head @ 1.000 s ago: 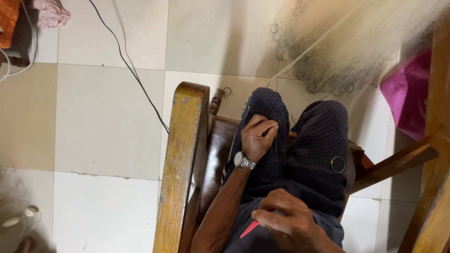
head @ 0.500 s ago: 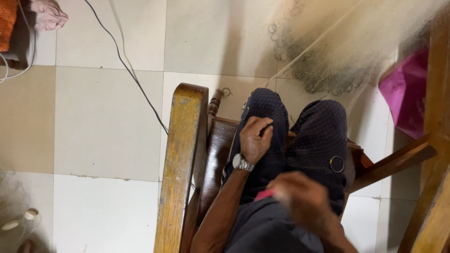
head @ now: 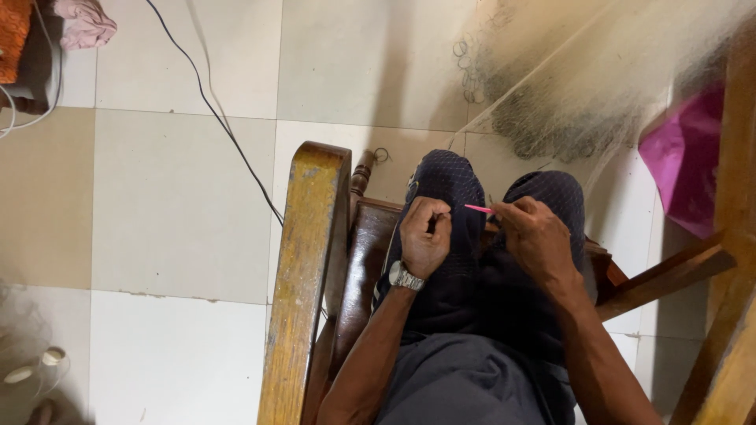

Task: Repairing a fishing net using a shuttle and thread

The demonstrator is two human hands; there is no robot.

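I sit in a wooden chair (head: 307, 267) with dark trousers over my knees. My left hand (head: 425, 236), with a metal wristwatch, rests closed on my left knee and pinches fine netting thread. My right hand (head: 535, 236) is over the gap between my knees and grips a thin pink netting needle (head: 477, 208), whose tip points toward the left hand. A pale, fine fishing net (head: 575, 86) stretches from my knees up to the upper right, with a dark band of small rings or weights along its edge.
The floor is large beige and white tiles. A black cable (head: 213, 110) runs across it from the top. Pink cloth (head: 83, 22) lies at the top left. A magenta bag (head: 685, 165) sits at the right beside wooden chair rails (head: 732, 236).
My right hand rose from my lap up to my knees, bringing the pink needle close to the left hand. The left hand stayed on the knee.
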